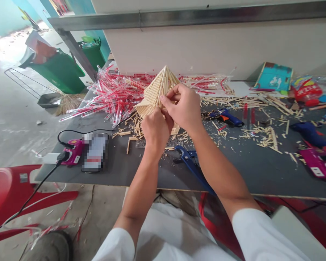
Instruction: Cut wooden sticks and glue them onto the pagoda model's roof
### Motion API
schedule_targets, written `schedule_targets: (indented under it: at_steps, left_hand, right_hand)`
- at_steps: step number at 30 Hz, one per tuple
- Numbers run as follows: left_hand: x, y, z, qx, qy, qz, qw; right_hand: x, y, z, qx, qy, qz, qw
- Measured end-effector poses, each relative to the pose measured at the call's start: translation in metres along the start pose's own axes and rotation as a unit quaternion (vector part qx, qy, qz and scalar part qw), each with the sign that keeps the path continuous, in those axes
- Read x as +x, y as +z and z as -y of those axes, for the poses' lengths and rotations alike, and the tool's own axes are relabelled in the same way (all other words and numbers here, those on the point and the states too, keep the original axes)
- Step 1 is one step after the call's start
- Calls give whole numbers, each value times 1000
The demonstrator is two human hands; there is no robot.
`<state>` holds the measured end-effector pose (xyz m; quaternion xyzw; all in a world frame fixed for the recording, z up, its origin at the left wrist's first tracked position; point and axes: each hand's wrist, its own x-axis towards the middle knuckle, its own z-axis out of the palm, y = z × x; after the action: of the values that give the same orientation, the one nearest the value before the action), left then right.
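A small model house (159,85) built of pale wooden sticks, with a pointed roof, is held up above the table in front of me. My left hand (156,128) is closed around its lower part, and the fingertips are hidden behind the fist. My right hand (185,107) is closed at the right side of the roof, thumb and fingers pressed against the sticks. Whether a separate small piece is between those fingers cannot be seen. Below the hands, a blue pipe cutter (188,157) lies on the table among stick offcuts.
Clear packets with red strips (116,92) pile up behind on the left. A phone (95,152) and a pink power strip (74,151) lie at the left, cords trailing. On the right are a blue glue gun (229,117), loose sticks (270,137) and another power strip (319,163).
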<state>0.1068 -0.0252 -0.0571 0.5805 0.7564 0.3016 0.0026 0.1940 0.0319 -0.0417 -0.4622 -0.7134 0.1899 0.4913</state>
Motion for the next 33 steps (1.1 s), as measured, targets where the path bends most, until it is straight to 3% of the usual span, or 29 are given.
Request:
schedule_targets:
  at_steps: [5, 8, 11, 13, 15, 18, 21, 25, 29, 33]
  left_hand:
    - [-2, 7, 12, -12, 47, -30, 998]
    - [-10, 8, 25, -19, 107, -103, 989]
    - [-23, 8, 43, -36, 212, -165, 963]
    - [-31, 9, 56, -39, 304, -154, 939]
    - [-36, 11, 68, -36, 393, -115, 912]
    - [-39, 20, 80, -44, 464, -48, 883]
    - [-38, 33, 86, -79, 475, 10, 876]
    - [-37, 49, 90, -138, 464, 62, 873]
    - [-37, 57, 93, -166, 443, 108, 874]
    - [-39, 56, 92, -106, 385, 158, 903]
  right_hand:
    - [-1, -13, -1, 44, 24, 48, 998]
    - [-3, -33, 5, 93, 29, 67, 993]
    - [-12, -59, 14, 139, 5, 64, 988]
    - [-22, -76, 14, 136, -11, 100, 986]
    - [-35, -89, 6, 99, -17, 178, 979]
    - [-57, -98, -21, 36, 0, 307, 951]
    - [-75, -91, -52, 50, 51, 344, 936]
    - [-91, -61, -77, 168, 72, 358, 916]
    - [-104, -30, -84, 227, 75, 300, 923]
    - [-112, -15, -87, 265, 96, 231, 931]
